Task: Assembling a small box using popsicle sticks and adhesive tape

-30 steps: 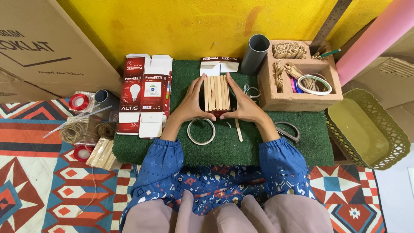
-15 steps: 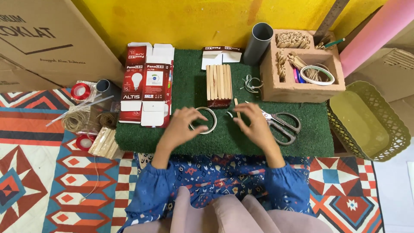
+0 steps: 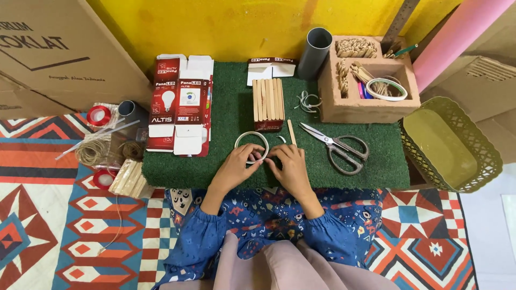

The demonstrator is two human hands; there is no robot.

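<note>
White ring (image 3: 251,145) on green mat (image 3: 226,161) — both hands' (image 3: 236,166) (image 3: 290,164) grip pinching its near edge.

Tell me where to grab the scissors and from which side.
Take the scissors by the two finger loops at their lower-right end, coming from above with the right hand. They lie flat on the green mat, blades pointing up-left, loops clear of other items.

left hand (image 3: 236,166): fingers curled, palm down | right hand (image 3: 289,164): fingers bent, beside left

Both hands (image 3: 263,161) now together at ring (image 3: 251,146)
</note>
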